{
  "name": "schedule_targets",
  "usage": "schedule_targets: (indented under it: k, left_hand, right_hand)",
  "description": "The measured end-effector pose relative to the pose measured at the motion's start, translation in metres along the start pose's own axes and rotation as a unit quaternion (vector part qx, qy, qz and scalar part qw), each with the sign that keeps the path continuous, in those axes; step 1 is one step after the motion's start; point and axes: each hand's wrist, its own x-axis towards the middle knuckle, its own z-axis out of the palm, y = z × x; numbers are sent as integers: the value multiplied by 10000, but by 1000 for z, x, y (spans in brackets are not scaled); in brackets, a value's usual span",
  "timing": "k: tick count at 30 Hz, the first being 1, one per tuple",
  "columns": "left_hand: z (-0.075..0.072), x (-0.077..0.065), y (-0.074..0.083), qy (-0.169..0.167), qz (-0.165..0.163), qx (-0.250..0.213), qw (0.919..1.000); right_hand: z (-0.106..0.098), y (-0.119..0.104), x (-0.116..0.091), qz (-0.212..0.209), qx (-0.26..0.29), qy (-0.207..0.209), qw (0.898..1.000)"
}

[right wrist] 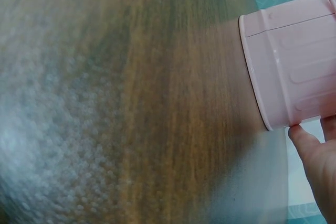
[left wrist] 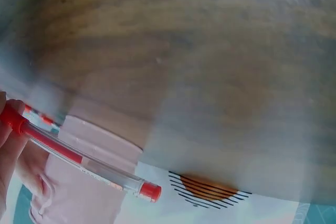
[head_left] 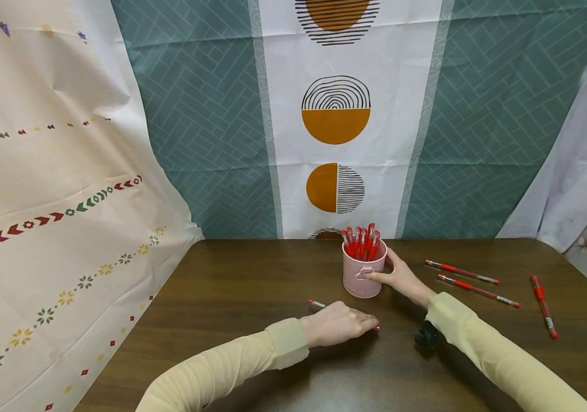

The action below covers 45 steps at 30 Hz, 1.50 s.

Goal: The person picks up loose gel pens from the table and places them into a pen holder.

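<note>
My left hand (head_left: 337,324) is low over the table, pinching a red gel pen (left wrist: 58,145) with a clear barrel; in the head view the pen's far end pokes out to the left of the hand. Behind it stands a small pink pail (head_left: 357,283), upright on the table. Several red pens (head_left: 361,243) stick up out of the pail. My right hand (head_left: 400,277) grips the pail from its right side, thumb across the front near the handle. In the right wrist view the thumb and fingers touch the pail's wall.
Three more red pens lie apart on the right of the table: a rear pen (head_left: 462,271), another pen (head_left: 479,290) just in front, and a pen (head_left: 544,306) near the right edge. A small black object (head_left: 426,336) is by the right sleeve. Patterned cloth (head_left: 211,143) hangs behind the table.
</note>
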Motion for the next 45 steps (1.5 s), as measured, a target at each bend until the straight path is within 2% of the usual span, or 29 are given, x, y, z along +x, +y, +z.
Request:
schedule_targets:
  k: [9,18,23,27,34,37,42,45]
  left_hand:
    - [-10,-6,-11,623,-148,152,9978]
    - [-9,-10,-14,777,-103,78,9969]
    - [-18,-12,-21,973,-257,32,9949]
    - [-23,-10,-29,1161,-475,-228,9918]
    - [-31,-9,-36,1761,-842,-561,9792]
    - [-35,-9,-40,1968,-960,-871,9718]
    - [-41,-9,-46,2524,-1178,-1382,9504]
    - [-43,-8,-49,2863,-1324,-1498,9370]
  right_hand:
    - [-1,0,-2,-53,0,-16,10000]
    - [-1,0,-3,-7,-13,-11,10000]
    - [-1,-1,-3,-60,93,-85,9999]
    - [-1,-2,-3,-125,166,-117,9997]
    - [-2,2,0,-211,-109,-39,9997]
    - [-1,3,0,-212,-234,-11,9995]
    - [0,-1,0,-22,-17,-64,10000]
    - [0,-12,-4,13,129,-160,9998]
